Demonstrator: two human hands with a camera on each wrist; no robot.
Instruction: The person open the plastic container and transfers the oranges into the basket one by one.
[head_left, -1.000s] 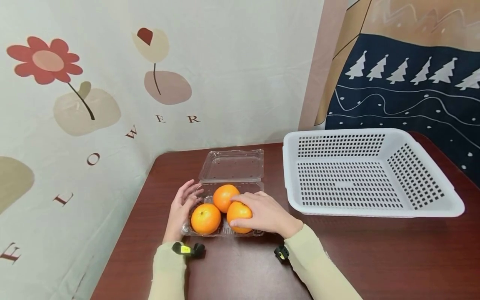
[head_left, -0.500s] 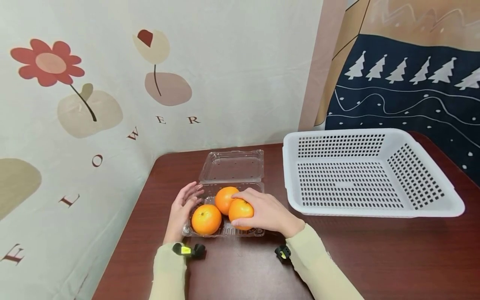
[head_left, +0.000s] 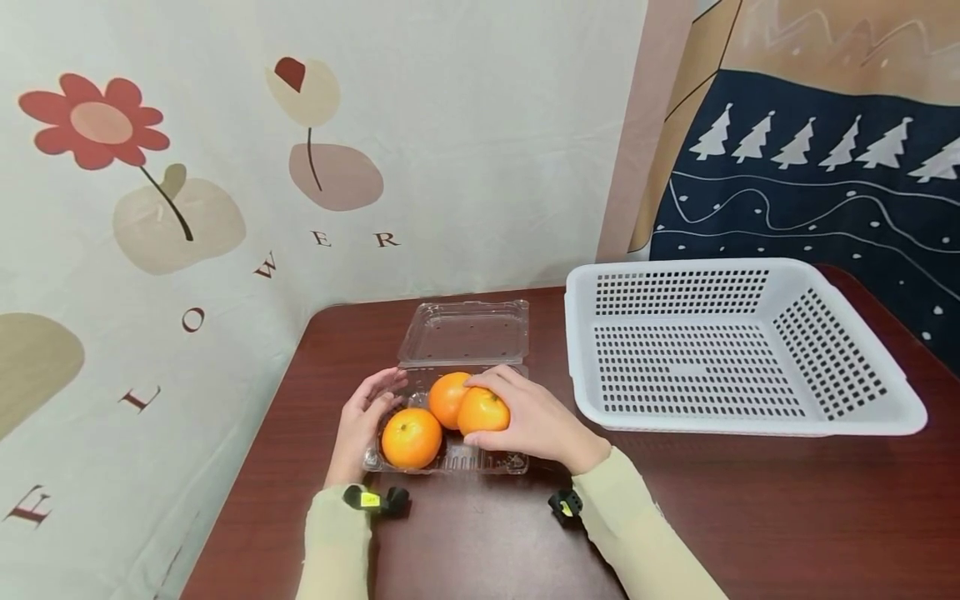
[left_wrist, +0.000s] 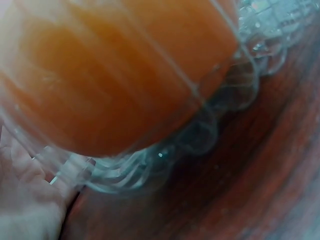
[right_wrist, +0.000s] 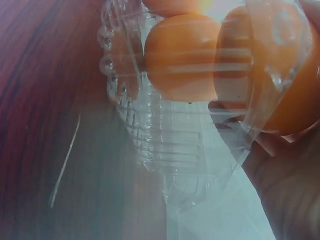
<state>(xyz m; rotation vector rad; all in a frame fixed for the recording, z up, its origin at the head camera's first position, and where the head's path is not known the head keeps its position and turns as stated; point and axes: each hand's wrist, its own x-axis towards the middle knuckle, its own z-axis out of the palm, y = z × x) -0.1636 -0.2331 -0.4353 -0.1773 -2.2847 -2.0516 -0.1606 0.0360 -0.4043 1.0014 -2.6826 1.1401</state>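
A clear plastic clamshell box [head_left: 468, 463] lies on the table, its lid [head_left: 467, 332] folded back behind it. In the head view my right hand [head_left: 536, 425] grips an orange [head_left: 486, 412] over the box's right part. The right wrist view has this held orange [right_wrist: 292, 107] raised above the box floor, partly behind the clear wall. Two more oranges sit in the box, one at front left [head_left: 412, 438] and one at the back [head_left: 446, 398], partly covered by the held one. My left hand [head_left: 362, 425] rests along the box's left side, fingers loosely bent.
To the right of the box stands a large white plastic basket [head_left: 592, 423] with slotted walls. The dark red table [head_left: 480, 542] runs back to a patterned cloth [head_left: 480, 167], which rises along the left and rear.
The right hand has lifted its orange slightly, up and away from the box floor. The left hand has stayed at the box's left side.
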